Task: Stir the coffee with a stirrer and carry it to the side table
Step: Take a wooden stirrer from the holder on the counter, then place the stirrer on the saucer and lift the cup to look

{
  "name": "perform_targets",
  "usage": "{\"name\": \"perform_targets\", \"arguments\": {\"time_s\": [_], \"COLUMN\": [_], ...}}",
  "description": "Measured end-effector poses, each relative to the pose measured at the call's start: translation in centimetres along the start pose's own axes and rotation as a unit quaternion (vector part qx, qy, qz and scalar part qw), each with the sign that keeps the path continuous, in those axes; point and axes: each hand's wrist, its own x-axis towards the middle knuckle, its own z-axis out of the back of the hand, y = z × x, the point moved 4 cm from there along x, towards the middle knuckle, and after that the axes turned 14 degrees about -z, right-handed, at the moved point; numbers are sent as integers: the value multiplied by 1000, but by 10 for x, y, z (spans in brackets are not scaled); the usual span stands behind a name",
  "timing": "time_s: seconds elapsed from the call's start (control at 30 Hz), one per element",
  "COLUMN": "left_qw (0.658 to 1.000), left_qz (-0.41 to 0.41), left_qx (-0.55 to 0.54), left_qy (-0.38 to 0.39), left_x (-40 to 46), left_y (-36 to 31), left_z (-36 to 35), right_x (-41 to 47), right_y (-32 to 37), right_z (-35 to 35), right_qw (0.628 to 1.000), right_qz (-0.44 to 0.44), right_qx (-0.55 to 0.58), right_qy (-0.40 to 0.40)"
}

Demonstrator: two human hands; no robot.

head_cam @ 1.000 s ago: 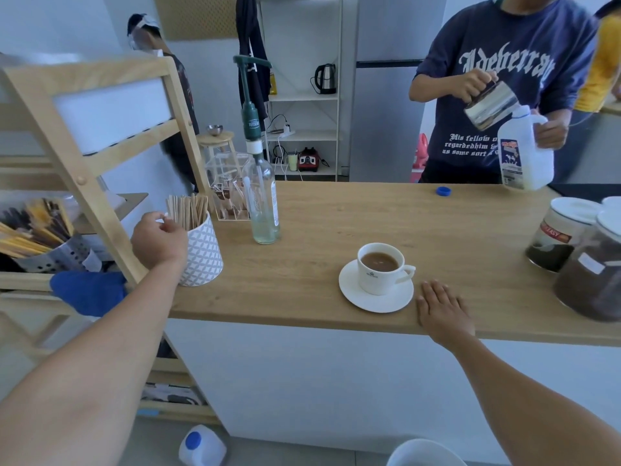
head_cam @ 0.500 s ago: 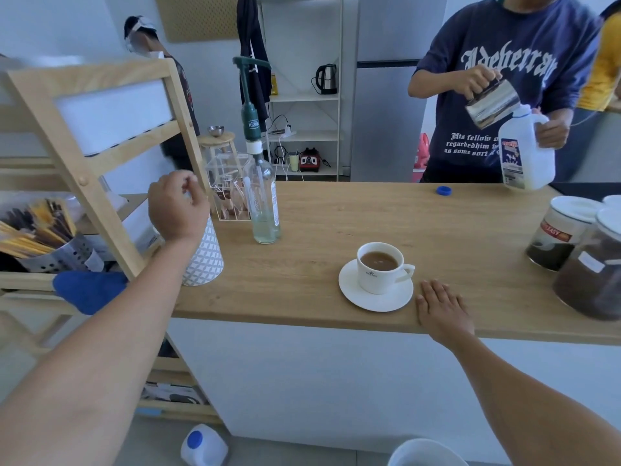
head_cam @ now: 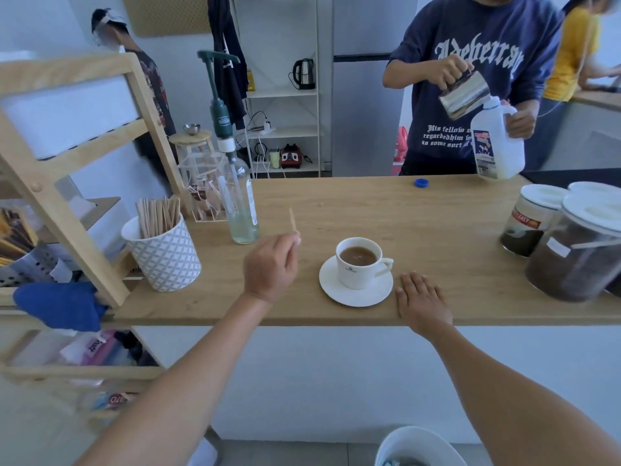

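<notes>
A white cup of brown coffee [head_cam: 358, 262] stands on a white saucer [head_cam: 356, 295] near the front edge of the wooden counter [head_cam: 420, 216]. My left hand [head_cam: 270, 267] hovers just left of the cup and pinches a thin wooden stirrer [head_cam: 292, 221], whose free end points up. My right hand [head_cam: 421, 302] lies flat, fingers spread, on the counter right of the saucer and holds nothing. A white patterned pot [head_cam: 165, 252] full of several wooden stirrers stands at the counter's left end.
A glass pump bottle [head_cam: 239, 200] stands behind my left hand. Two lidded jars [head_cam: 571, 243] sit at the right. A person across the counter holds a steel pitcher [head_cam: 463, 92] and milk jug [head_cam: 497, 142]. A blue cap [head_cam: 421, 183] lies near them. A wooden rack [head_cam: 67, 183] rises at the left.
My left hand has left the stirrer pot with one stirrer and moved right, toward the cup. My right hand has stayed flat on the counter.
</notes>
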Motion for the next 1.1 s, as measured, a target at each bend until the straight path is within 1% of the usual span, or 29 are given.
{"name": "perform_targets", "arguments": {"time_s": [0.13, 0.33, 0.53, 0.83, 0.97, 1.03, 1.07, 1.1], "left_qw": [997, 987, 979, 961, 960, 959, 955, 946], "left_qz": [26, 50, 54, 91, 85, 111, 141, 185], "left_qx": [-54, -98, -140, -196, -183, -182, -188, -194], "left_qy": [47, 121, 141, 173, 194, 186, 182, 181], "left_x": [-28, -59, -73, -84, -85, -83, -80, -76], "left_y": [-28, -58, -68, -67, -61, -53, -48, -41], "left_z": [-24, -49, -63, -69, -65, -61, -60, -61], "right_x": [-2, -2, 0, 1, 0, 1, 2, 3], "right_y": [2, 1, 0, -1, -1, -1, -1, -1], "right_z": [1, 0, -1, -3, -2, 0, 2, 7], "right_qw": [1000, 1000, 1000, 999, 1000, 1000, 999, 996], "right_qz": [0, -2, -1, 2, 4, 5, 1, -14], "right_qx": [5, 10, 10, 15, 18, 29, 45, 86], "right_qy": [-8, -22, -30, -28, -12, -9, -14, -24]}}
